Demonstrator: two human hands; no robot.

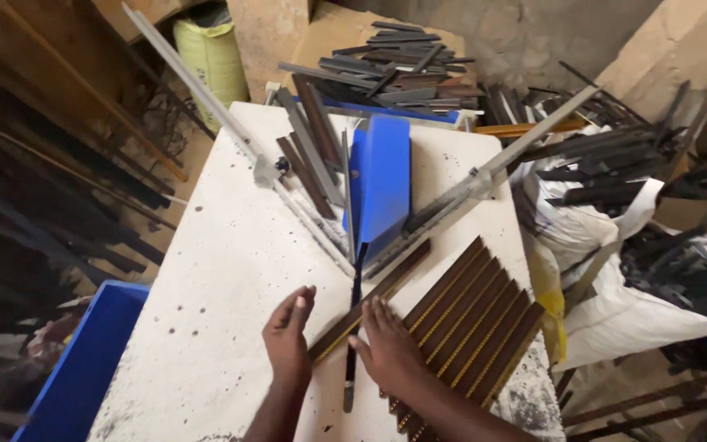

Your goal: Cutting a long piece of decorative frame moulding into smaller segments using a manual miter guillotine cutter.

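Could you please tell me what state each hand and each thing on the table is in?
Left hand: flat, fingers beside the single strip.
Right hand: flat, pressing the single strip.
Single brown strip: lying diagonally, apart from the row.
Row of brown strips: laid side by side.
Blue panel: lying flat.
White table: speckled with dark spots.

Bright even daylight, dim left side, blurred edges
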